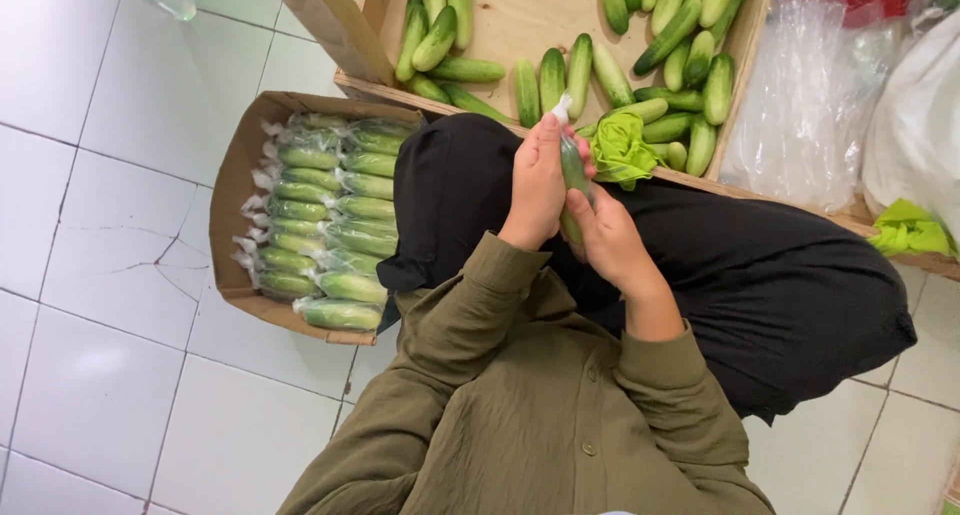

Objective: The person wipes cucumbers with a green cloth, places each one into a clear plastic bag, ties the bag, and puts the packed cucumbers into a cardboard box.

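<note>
Both hands meet at frame centre over the lap: left hand (537, 185) is curled closed round the upper part of a cucumber in a clear plastic sleeve (573, 175), fingers wrapped and thumb side toward the twisted film tail at 12 o'clock; right hand (607, 237) is closed round the lower end at 5 o'clock, cupping it from below. Cucumber runs roughly 12-to-6 between the palms, mostly covered, only a strip of green and the white film tip showing. Handling, my read: light, stiff, won't bend, but the film looks slick, so it likely slides inside the wrap; best grip is mid-body with a wrapped palm, film tail pinched separately for twisting. Skin bruises if squeezed hard, probably. Cardboard box (229, 183) at 9 o'clock of the hands sits on the white tile floor (100, 305), packed with wrapped cucumbers (325, 220) in two rows, well apart from the hands. Wooden crate (352, 47) at 12 o'clock holds loose bare cucumbers (690, 60), near the hands. Crumpled green plastic (620, 150) lies just beside the left hand at 2 o'clock. Stack of clear bags (800, 105) further out at 2 o'clock.
</note>
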